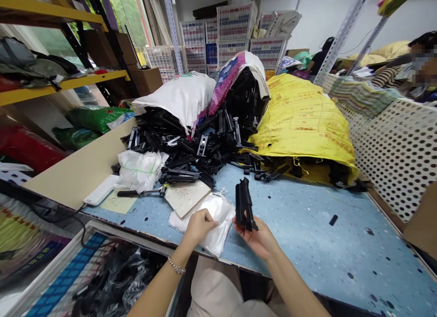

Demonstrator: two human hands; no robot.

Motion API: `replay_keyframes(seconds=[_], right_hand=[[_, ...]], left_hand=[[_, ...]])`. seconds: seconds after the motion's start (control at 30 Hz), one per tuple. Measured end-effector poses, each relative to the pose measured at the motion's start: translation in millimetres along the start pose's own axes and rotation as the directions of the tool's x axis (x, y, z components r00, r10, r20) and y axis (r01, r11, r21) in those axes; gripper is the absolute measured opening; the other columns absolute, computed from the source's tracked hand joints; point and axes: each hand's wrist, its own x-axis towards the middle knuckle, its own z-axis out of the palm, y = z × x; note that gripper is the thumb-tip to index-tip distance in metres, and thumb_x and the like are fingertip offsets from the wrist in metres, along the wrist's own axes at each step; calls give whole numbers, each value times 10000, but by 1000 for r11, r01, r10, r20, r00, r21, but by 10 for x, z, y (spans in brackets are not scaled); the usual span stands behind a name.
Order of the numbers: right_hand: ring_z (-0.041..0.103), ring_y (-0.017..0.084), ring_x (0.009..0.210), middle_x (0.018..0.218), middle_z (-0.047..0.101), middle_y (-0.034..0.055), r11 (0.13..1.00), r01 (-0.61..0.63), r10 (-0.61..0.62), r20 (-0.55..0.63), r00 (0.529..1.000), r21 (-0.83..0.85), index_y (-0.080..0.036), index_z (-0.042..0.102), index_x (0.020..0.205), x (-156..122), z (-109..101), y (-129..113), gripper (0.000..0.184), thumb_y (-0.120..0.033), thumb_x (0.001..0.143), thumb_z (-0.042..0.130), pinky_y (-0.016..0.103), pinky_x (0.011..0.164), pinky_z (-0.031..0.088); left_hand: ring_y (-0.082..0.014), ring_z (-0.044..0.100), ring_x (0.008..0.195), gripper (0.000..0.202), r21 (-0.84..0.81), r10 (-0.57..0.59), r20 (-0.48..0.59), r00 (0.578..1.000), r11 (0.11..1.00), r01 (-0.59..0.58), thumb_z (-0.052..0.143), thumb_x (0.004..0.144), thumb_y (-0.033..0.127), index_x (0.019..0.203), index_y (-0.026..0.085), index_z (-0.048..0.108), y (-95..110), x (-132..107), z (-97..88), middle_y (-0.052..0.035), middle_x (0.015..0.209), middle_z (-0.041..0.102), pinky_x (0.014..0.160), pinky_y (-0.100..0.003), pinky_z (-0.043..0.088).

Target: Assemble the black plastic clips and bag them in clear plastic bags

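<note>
My right hand (257, 239) grips a long black plastic part (243, 204), held upright just above the blue tabletop near its front edge. It may be more than one piece pressed together; I cannot tell. Over a stack of thin white plastic bags (220, 212), my left hand (200, 227) is closed, thumb against curled fingers. Whether a bag's edge is pinched there I cannot make out. A pale square tile (187, 198) lies partly on the bags. Behind it, a hammer (143, 193) with a dark handle lies beside a tied bundle of plastic bags (140, 170).
Loose black parts (198, 148) spill from a white sack (180, 96). A yellow sack (303, 121) lies at the back right, beside a perforated white panel (389, 135). A white power strip (100, 190) sits at left. Below the table stands a crate (51, 280). Other people are in the background.
</note>
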Motion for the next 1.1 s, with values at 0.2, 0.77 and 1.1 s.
replay_keyframes(seconds=[0.2,0.77,1.1], right_hand=[[695,187,812,851,730,97,989,-77,76,14,997,124,-104,701,902,62,221,60,130,-200,816,680,292,759,583],[691,205,813,779,723,50,992,-16,19,-22,1000,129,-163,696,793,272,277,292,60,-197,755,728,446,837,552],[612,66,605,792,690,57,839,-512,438,330,836,184,-71,612,1144,-427,-92,321,452,-305,780,744,87,456,450]], left_hand=[[-121,463,543,334,-117,-11,44,999,993,16,520,767,410,524,181,519,4,-18,-6,32,536,506,531,-228,335],[-157,582,721,36,16,95,-52,994,995,-94,565,760,156,742,184,552,25,-168,-163,-9,786,621,668,-262,452],[-208,543,1186,548,354,311,11,950,887,-295,415,732,-32,1228,153,559,-72,-175,-214,-118,1258,574,1026,-368,445]])
